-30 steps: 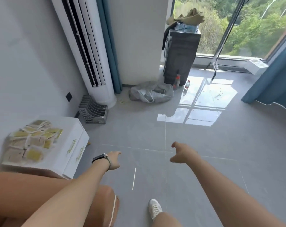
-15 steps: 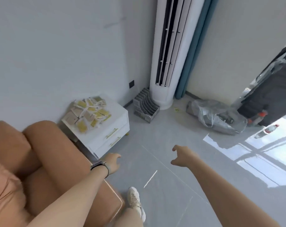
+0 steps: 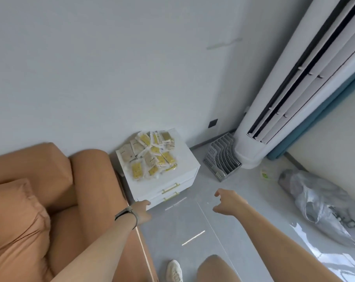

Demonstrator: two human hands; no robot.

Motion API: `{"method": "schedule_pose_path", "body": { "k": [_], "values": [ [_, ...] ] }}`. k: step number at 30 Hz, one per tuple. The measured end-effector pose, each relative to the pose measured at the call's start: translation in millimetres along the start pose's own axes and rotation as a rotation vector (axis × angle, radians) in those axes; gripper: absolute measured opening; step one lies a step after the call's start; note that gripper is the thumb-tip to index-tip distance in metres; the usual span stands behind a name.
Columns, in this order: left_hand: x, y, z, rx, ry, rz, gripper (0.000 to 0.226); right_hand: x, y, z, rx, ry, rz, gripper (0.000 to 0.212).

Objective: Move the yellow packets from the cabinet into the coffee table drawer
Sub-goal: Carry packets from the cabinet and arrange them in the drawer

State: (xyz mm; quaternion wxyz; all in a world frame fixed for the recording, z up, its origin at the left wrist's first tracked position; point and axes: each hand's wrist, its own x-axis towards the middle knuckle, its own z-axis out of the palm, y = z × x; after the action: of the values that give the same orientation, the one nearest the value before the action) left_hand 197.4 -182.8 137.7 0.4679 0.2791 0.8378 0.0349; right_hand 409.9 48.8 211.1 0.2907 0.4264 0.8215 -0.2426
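The room is evenly lit by soft daylight, with bright glare reflected on the floor (image 3: 335, 259) at the lower right of the frame, while straight lines are bent by wide-angle distortion towards the edges and fine detail is slightly blurred throughout.

Yellow packets (image 3: 150, 154) on white cabinet (image 3: 184, 159) (gold handles), orange sofa (image 3: 40, 190).

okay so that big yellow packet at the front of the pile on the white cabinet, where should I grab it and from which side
Probably by its near short edge, coming from the front and above. The large yellow flat packet lies flat near the front edge of the white two-drawer cabinet, on the side of the heap of yellow packets towards you. A thumb-and-finger grip there should lift it without disturbing the others.
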Motion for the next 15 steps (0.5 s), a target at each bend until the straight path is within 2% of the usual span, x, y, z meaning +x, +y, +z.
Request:
{"method": "schedule_pose_path", "body": {
  "k": [7,11,15],
  "values": [
    [64,-8,-54,-0.42,0.066,-0.127,0.055,107,-67,-18,-0.007,-0.08,-0.09,0.051],
    [110,4,-79,-0.505,0.061,-0.108,0.049,173,-92,-13,0.014,-0.163,-0.081,0.048],
    [166,3,-88,-0.593,0.073,-0.183,0.046,242,-114,-6,0.054,-0.25,-0.073,0.048]
  ]
}}
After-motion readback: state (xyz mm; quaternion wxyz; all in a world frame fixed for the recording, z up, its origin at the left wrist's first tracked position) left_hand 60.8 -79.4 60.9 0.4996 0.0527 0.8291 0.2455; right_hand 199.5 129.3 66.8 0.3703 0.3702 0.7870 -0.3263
